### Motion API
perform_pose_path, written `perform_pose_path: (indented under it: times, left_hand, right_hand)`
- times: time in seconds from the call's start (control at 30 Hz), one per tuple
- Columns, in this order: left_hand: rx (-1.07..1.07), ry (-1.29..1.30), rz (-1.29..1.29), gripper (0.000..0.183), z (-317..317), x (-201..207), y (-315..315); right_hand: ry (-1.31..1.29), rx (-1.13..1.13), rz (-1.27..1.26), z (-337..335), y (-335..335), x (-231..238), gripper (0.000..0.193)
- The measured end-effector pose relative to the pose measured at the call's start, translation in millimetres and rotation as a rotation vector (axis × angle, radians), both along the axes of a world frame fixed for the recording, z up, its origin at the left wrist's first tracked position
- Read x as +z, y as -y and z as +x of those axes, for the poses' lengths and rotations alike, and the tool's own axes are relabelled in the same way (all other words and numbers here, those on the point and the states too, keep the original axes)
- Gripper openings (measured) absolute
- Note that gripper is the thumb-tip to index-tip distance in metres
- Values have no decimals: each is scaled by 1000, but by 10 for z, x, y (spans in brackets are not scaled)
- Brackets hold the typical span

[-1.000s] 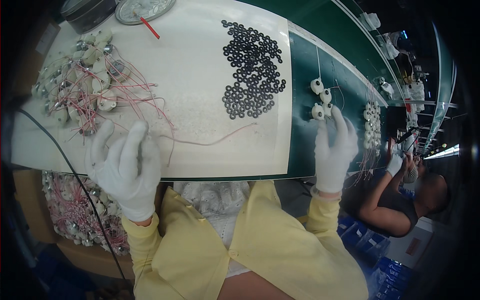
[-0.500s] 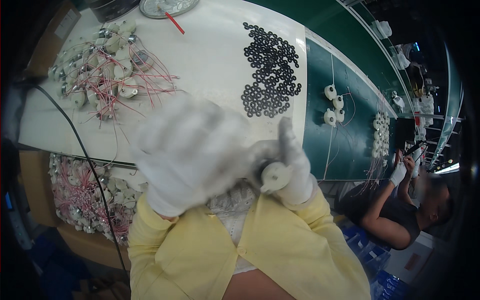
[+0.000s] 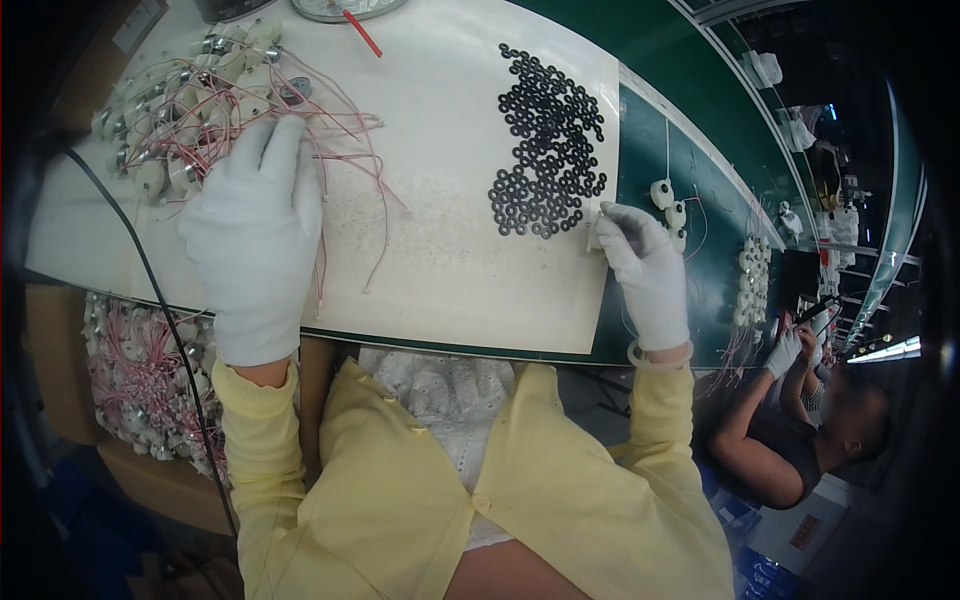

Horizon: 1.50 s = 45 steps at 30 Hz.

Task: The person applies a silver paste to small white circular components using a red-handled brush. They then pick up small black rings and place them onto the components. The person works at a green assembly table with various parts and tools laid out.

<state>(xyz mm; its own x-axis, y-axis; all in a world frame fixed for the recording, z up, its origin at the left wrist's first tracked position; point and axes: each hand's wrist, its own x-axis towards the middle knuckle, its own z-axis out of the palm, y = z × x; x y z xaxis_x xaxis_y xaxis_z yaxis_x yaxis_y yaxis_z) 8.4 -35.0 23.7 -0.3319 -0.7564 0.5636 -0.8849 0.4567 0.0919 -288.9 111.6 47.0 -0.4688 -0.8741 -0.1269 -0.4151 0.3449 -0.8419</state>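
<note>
My left hand [image 3: 250,240], in a white glove, reaches over a pile of small white round motors [image 3: 150,180] with silvery parts and thin red and white wires. Its fingers are stretched forward and slightly apart at the near edge of the pile; what lies under the fingertips is hidden. My right hand [image 3: 648,275], also gloved, is at the white board's right edge with thumb and fingers pinched together. Something small and pale shows at those fingertips, too unclear to name. Beside them lie many small black rings [image 3: 545,150], spread flat in one patch.
Several finished-looking white motors [image 3: 662,194] rest on the green mat [image 3: 640,130], with a longer row [image 3: 753,285] farther right. A cardboard box [image 3: 150,375] full of wired motors stands below left, crossed by a black cable [image 3: 165,300]. A co-worker [image 3: 775,440] sits at right.
My hands have parted from in front of my body. The left went forward and left to the motor pile; the right, which held a white motor, went right to the board's edge.
</note>
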Motion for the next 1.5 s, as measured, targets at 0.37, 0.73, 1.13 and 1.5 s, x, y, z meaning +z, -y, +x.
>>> perform_pose_path:
  times: [0.37, 0.73, 1.13, 1.5]
  left_hand:
    - [-150, 4, 38, 31, -82, -57, 30]
    - [-140, -97, 74, 42, 13, -158, -136]
    - [-162, -117, 89, 45, 49, -187, -262]
    - [-166, -96, 74, 43, 51, -210, -255]
  right_hand:
    - [-432, 250, -63, -134, 121, -36, 26]
    - [-389, 220, 0, -113, 147, -33, 25]
    - [-585, 208, 244, 124, -38, 273, 19]
    - [-882, 377, 198, 158, -110, 224, 26]
